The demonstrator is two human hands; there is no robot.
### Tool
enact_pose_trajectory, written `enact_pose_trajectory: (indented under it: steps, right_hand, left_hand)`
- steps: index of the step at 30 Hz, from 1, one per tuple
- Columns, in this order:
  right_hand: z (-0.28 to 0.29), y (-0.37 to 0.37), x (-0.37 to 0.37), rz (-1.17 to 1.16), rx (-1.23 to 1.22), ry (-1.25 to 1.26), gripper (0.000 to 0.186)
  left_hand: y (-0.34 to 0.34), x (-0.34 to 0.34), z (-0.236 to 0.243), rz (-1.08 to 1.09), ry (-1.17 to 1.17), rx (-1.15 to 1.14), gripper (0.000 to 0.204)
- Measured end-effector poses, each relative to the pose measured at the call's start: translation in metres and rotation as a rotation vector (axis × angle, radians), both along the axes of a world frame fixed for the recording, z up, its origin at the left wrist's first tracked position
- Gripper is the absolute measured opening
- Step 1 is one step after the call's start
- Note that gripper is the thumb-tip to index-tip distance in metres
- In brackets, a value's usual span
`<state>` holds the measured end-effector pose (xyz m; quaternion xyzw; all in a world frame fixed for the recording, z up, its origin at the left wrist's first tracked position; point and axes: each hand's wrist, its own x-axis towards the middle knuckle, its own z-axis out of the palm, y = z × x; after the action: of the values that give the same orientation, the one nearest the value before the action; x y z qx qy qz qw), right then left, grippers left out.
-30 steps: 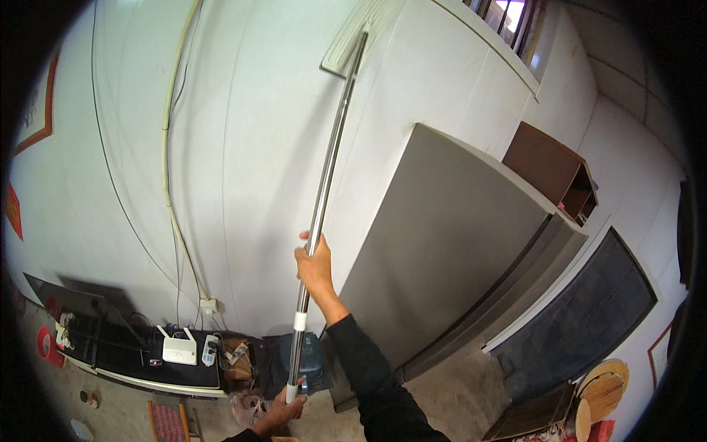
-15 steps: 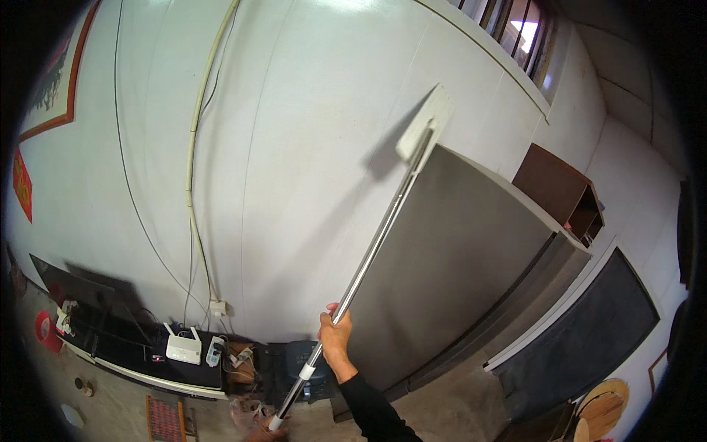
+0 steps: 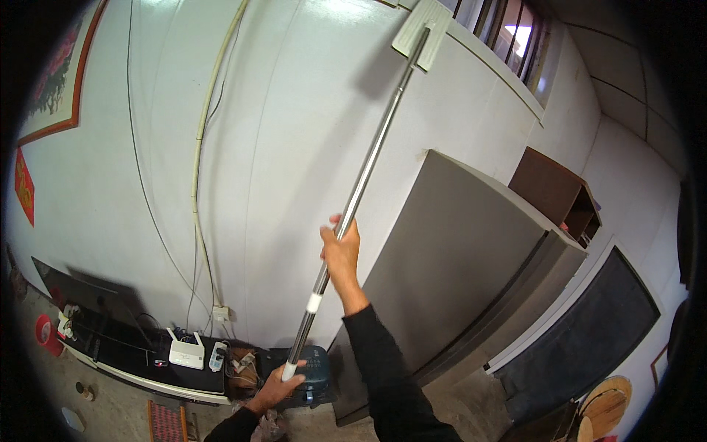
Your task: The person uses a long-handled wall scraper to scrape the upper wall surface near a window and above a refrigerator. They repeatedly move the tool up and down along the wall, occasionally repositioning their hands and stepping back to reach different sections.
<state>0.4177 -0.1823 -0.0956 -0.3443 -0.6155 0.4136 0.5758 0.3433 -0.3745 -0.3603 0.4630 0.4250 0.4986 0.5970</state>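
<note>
Flat mop (image 3: 368, 166), one. Risks, as judged: mop head (image 3: 412, 33) could snag on window ledge (image 3: 495, 71), cause being its tilt close beside ledge's upper left end; long pole (image 3: 355, 199) could swing onto refrigerator (image 3: 456, 258) if upper grip slackens. Grip: right hand (image 3: 342, 254) wrapped round mid-pole, left hand (image 3: 278, 388) round white butt end (image 3: 289, 370). Location: raised slantwise before white wall (image 3: 294, 96), above refrigerator's top left corner; wall contact unclear. Appearance: whitish, rectangular, ridged head; shiny metal pole; white collar (image 3: 314, 303).
</note>
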Motion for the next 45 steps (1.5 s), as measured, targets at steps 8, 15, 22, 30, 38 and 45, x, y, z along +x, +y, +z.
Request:
enact_pose_trajectory:
  steps: [8,15,22,30,38,45]
  right_hand:
    - [0.015,0.024,0.001,0.043,0.030,-0.027,0.035]
    - [0.017,0.064,0.024,-0.013,0.026,-0.048,0.026]
    - [0.030,0.105,0.058,-0.103,0.038,-0.028,0.022]
    - [0.070,0.148,0.098,-0.174,0.045,0.121,0.020]
    - [0.041,0.108,0.043,-0.119,0.083,0.064,0.016]
    - [0.013,0.080,0.030,-0.076,0.008,0.031,0.020]
  left_hand:
    - [0.039,0.015,0.050,-0.058,-0.239,-0.061,0.049]
    - [0.079,0.038,0.058,-0.079,-0.274,-0.099,0.042]
    - [0.102,0.052,0.094,-0.068,-0.136,-0.009,0.040]
    - [0.131,0.055,0.146,0.008,0.011,0.058,0.040]
    - [0.096,0.036,0.106,0.125,-0.031,0.056,0.036]
    - [0.072,0.027,0.074,0.084,-0.045,-0.050,0.033]
